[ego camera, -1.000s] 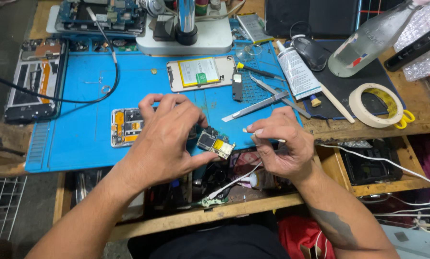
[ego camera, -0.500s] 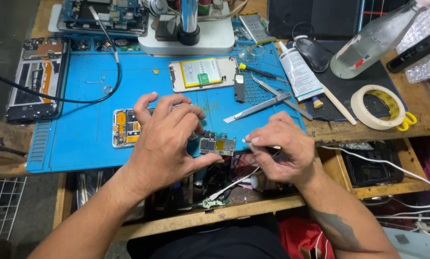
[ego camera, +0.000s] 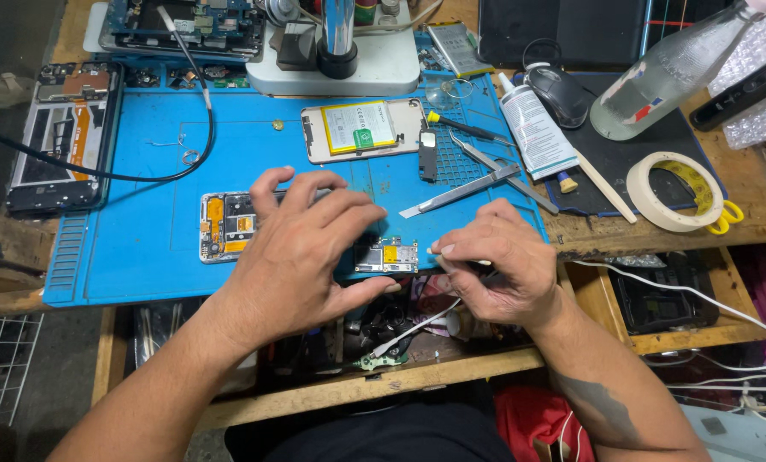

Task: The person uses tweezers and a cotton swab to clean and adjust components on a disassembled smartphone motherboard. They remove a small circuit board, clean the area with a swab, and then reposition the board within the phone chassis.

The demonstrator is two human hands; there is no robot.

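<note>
Blue repair mat (ego camera: 143, 248) across a cluttered wooden surface (ego camera: 742, 210), head view. Near edge of mat: small phone circuit board (ego camera: 386, 255), green and gold, lying flat between two hands. Left hand (ego camera: 301, 257) spread over board's left end, fingers (ego camera: 348, 216) wide and arched, thumb under near edge, pinning rather than gripping. Right hand (ego camera: 498, 269) closed narrow around a thin tool (ego camera: 460, 259), tip touching board's right edge. Just left of the left hand, an opened phone frame (ego camera: 224, 224); farther off, a phone back with yellow battery (ego camera: 361, 128), metal tweezers (ego camera: 460, 192), microscope base (ego camera: 348, 51). Far right: tape roll (ego camera: 675, 192), clear bottle (ego camera: 674, 73).

Board judged light, stiff, thin and fragile: best held by bare edges, clear of chips and connectors; likely to skid on mat unless pinned.

Against half a second earlier: board lower toward the mat's near edge, left fingers opened wider, right hand barely shifted.
</note>
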